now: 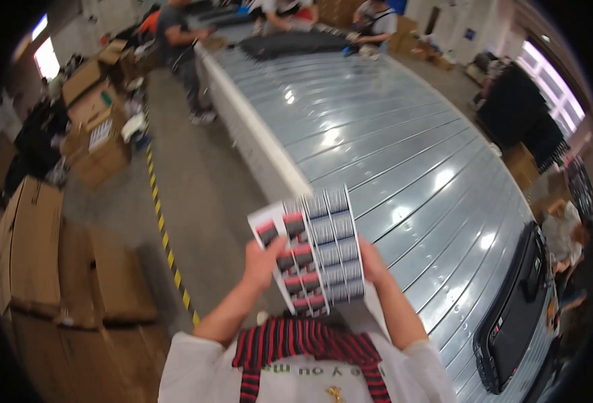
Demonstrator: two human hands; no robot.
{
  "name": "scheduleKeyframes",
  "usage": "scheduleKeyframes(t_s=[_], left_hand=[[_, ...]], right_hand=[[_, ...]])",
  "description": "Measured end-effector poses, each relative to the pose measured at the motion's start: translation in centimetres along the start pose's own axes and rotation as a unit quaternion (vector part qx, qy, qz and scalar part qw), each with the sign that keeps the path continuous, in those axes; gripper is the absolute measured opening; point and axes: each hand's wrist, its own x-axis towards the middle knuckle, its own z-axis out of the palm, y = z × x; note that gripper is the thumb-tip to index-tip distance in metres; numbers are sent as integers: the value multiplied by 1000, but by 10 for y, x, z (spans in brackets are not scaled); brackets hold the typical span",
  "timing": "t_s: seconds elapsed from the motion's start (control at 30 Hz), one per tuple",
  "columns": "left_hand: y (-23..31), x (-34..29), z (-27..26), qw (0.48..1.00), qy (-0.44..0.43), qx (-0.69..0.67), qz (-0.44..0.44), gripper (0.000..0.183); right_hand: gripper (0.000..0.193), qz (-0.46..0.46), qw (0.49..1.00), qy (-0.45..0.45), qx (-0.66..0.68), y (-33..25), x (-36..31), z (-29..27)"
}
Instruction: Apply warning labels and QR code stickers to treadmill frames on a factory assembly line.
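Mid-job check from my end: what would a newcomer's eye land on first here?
Probably the white piece with grey, red and black rows, held between the left hand and right hand at lower centre. Next, the long, shiny metal table stretching away on the right, then the yellow-and-black floor stripe left of centre.

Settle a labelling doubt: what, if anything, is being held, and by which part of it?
A grey, red and white package, by opposite sides: left hand at its left edge, thumb over the front; right hand at its right edge.
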Motion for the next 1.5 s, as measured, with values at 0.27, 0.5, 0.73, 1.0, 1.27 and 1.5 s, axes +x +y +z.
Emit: scheduleKeyframes(t_s=[0.27, 0.5, 0.73, 1.0, 1.27, 1.5], left_hand=[[40, 31, -52, 990, 88, -100, 37, 23], [42, 12, -39, 994, 73, -60, 53, 23], [26, 14, -40, 994, 46, 8, 102, 23], [0, 30, -72, 992, 28, -40, 116, 20], [-32, 180, -156, 985, -107, 8, 138, 27], [82, 299, -185, 985, -111, 84, 101, 20]], right_hand=[[27, -37, 999, -7, 31, -55, 66, 72], [21, -279, 949, 122, -77, -73, 60, 88], [26, -244, 961, -114, 59, -53, 87, 125], [22, -261, 957, -92, 91, -32, 114, 140], [31, -335, 925, 28, 176, -7, 281, 182], [25, -575, 692, 299, -319, -108, 345, 213]])
